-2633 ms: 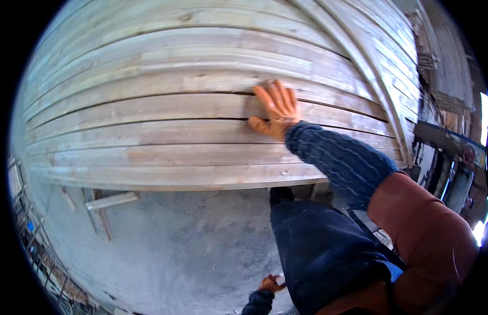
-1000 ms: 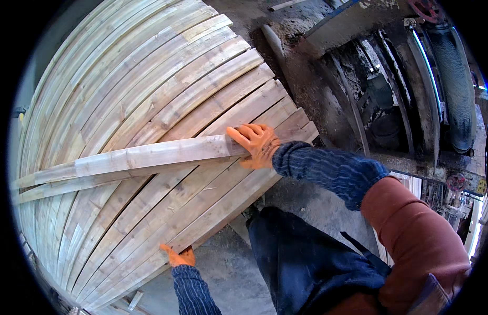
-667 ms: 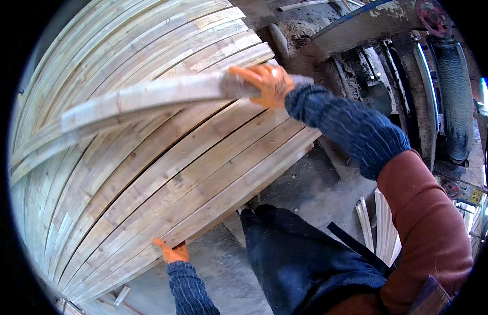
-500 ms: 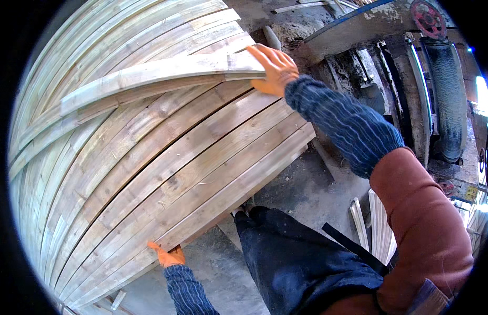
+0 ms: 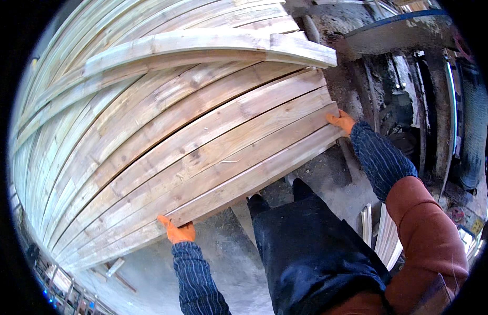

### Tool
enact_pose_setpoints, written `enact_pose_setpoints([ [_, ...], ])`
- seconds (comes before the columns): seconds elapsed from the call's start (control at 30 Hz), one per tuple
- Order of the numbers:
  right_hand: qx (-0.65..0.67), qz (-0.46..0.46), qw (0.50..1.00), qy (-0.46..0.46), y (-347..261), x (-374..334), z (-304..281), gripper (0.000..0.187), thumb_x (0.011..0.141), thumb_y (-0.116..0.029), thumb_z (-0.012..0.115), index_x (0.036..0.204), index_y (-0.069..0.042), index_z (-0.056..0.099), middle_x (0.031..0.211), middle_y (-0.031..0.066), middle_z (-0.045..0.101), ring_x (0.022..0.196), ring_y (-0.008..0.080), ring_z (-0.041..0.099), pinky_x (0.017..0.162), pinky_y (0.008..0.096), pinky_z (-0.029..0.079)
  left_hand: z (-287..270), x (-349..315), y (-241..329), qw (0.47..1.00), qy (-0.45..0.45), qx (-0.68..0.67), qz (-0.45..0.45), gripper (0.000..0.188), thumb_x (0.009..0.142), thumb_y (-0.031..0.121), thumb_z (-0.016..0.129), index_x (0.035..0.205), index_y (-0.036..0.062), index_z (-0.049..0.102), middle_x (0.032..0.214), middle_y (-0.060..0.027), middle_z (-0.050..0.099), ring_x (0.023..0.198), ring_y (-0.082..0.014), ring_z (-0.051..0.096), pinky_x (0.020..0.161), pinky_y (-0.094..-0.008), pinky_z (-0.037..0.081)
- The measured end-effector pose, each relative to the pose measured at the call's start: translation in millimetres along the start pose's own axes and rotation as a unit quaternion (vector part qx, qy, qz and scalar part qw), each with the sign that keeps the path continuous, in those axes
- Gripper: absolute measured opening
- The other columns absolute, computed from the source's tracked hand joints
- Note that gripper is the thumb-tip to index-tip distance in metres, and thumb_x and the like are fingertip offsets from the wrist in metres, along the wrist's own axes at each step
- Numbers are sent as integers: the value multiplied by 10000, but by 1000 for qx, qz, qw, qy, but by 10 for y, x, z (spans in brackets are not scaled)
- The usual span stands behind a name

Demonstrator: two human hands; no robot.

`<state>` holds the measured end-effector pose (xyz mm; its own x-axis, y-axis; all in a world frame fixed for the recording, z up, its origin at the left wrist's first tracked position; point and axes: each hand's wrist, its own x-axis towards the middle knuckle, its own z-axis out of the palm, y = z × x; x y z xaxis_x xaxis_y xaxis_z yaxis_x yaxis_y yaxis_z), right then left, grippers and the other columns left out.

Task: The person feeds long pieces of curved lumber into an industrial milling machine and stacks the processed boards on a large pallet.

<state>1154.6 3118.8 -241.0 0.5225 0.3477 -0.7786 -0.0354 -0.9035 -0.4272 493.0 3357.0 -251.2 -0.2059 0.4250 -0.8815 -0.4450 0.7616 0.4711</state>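
- While holding the near edge of the front board [image 5: 265, 172] with the left hand [image 5: 179, 230], lower left of centre, touching the board ends with the right hand [image 5: 343, 123], right of centre.
- On the left, gloved in orange and partly closed around the edge, with thumb on top and fingers hidden beneath.
- On the right, gloved alike and loosely curved over the end near the front corner; impossible to tell how firmly closed.
- Spread side by side from the left rim to right of centre: knotty sawn boards [image 5: 228, 126], with narrow dark gaps between some.
- Laid across these, from the left rim to the upper right: a pale loose plank [image 5: 202, 41], just above a second crosswise plank [image 5: 149, 65].
- Along the right rim: a dark metal cylinder [image 5: 472, 131], below and right of a blue-edged metal panel [image 5: 401, 30].
- Toward the lower right: upright pale wood strips [image 5: 387, 239], beside dark trousers [image 5: 312, 247].
- At bottom centre-left: grey concrete floor [image 5: 239, 273], with a short wood offcut [image 5: 115, 266] farther left.
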Motion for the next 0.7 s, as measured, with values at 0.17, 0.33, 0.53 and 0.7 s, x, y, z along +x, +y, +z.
enact_pose_setpoints([
  [0.17,126,22,991,-34,343,86,-202,734,922,-458,798,1435,19,578,1339,153,678,1198,241,643,1040,369,511,121,-100,-51,999,-25,-26,-12,886,953,810,502,1581,186,469,1605,-64,505,1457,-336,461,1219,-546,353],
  [0.33,114,-9,993,-15,395,-324,-315,357,968,-292,775,1190,-18,724,1136,76,726,1044,182,648,967,344,508,209,-483,-114,992,-63,-110,-12,952,923,880,427,1598,208,450,1652,-78,445,1476,-375,423,1205,-616,330],
  [0.53,-366,-75,926,-61,-7,-738,-391,412,858,-374,755,1065,-18,777,1050,200,761,1031,308,712,933,418,568,-227,-901,-240,990,-54,-129,25,926,942,831,482,1592,173,445,1609,-116,484,1449,-370,463,1182,-605,377],
  [0.7,-157,-55,861,-481,-1975,-2204,1123,974,885,-566,785,1589,-4,415,1606,272,443,1496,380,427,1252,476,343,75,-2031,-336,984,-35,-174,-29,718,1029,663,527,1511,131,521,1471,-90,616,1324,-328,600,1084,-530,522],
])
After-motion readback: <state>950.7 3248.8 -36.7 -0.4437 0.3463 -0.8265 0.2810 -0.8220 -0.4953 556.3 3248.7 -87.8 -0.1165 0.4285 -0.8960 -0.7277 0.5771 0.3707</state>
